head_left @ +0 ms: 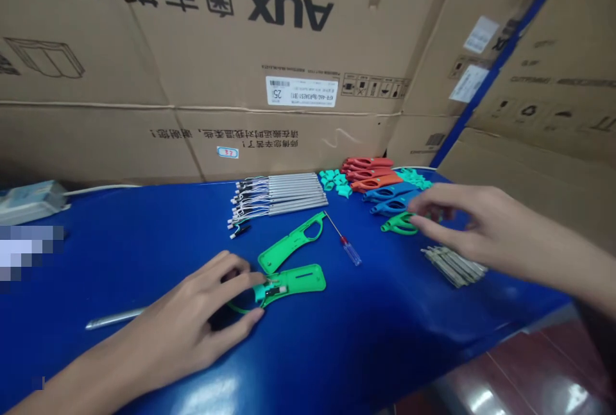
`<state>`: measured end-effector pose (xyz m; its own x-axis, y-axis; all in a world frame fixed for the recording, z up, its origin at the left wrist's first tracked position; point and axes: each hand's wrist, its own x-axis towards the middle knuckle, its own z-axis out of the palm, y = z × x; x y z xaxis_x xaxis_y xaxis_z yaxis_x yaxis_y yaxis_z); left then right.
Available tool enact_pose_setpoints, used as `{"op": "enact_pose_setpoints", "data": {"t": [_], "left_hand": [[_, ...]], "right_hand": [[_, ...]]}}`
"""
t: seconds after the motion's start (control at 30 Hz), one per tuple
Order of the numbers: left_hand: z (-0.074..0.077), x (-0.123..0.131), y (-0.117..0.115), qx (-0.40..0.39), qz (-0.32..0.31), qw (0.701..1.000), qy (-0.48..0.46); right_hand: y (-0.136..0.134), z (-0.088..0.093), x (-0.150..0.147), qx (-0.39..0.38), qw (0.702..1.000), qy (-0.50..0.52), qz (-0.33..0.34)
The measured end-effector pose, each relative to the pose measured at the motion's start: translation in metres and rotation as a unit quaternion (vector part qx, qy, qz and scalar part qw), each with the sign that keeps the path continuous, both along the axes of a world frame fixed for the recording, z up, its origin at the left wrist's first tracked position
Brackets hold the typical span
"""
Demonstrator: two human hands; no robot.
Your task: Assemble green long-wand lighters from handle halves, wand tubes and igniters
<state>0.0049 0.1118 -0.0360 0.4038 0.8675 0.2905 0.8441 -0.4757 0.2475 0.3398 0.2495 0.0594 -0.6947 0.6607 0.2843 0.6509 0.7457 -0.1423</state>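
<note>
My left hand [206, 306] is closed around the handle end of a green plastic lighter casing half [303, 279], thumb and index finger at a teal trigger piece [260, 293] with a small black-and-white igniter part [276, 289]. A metal tube [113, 319] sticks out behind that hand. The matching green casing half [289, 245] lies just beyond, beside a screwdriver [351, 252] with a clear handle. My right hand [462, 213] hovers at the green casings [400, 224] on the right, thumb and index fingertips slightly apart; I see nothing between them.
Several metal lighter tubes with wires [293, 194] lie in a row at the back. Teal triggers [335, 181], red casings [368, 171] and blue casings [389, 197] are piled to their right. Slim pale parts [455, 266] lie below my right hand. Cardboard walls [192, 81] enclose the blue table [360, 338].
</note>
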Motion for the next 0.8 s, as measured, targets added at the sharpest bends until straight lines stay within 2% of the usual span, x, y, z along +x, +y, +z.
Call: {"op": "enact_pose_setpoints", "data": {"t": [0.1, 0.23, 0.3, 0.37, 0.43, 0.53, 0.63, 0.73, 0.8], "left_hand": [[0.001, 0.001, 0.001, 0.02, -0.006, 1.0, 0.0], [0.001, 0.001, 0.002, 0.026, -0.009, 0.999, 0.016], [0.003, 0.0, 0.002, 0.031, -0.014, 0.999, 0.028], [0.005, 0.0, 0.002, 0.032, -0.021, 0.999, 0.037], [0.007, 0.001, 0.002, 0.025, -0.028, 0.998, 0.043], [0.011, 0.005, 0.0, 0.012, -0.03, 0.999, 0.043], [0.011, 0.009, -0.004, -0.003, -0.025, 1.0, 0.017], [0.008, 0.013, -0.008, -0.019, -0.02, 0.999, -0.029], [0.005, 0.014, -0.009, -0.026, -0.019, 0.998, -0.046]], "right_hand": [[0.006, -0.004, 0.042, -0.109, 0.983, -0.102, -0.107], [0.011, -0.037, 0.062, -0.196, 0.954, -0.182, -0.137], [0.011, -0.051, 0.061, -0.195, 0.945, -0.211, -0.152], [0.011, -0.061, 0.058, -0.161, 0.95, -0.211, -0.166], [0.011, -0.066, 0.056, -0.132, 0.954, -0.206, -0.171], [0.009, -0.069, 0.054, -0.132, 0.954, -0.209, -0.171], [0.001, -0.062, 0.047, -0.121, 0.968, -0.168, -0.139], [-0.014, -0.045, 0.023, -0.092, 0.991, -0.089, -0.039], [-0.023, -0.034, -0.005, -0.108, 0.992, -0.06, 0.037]]}}
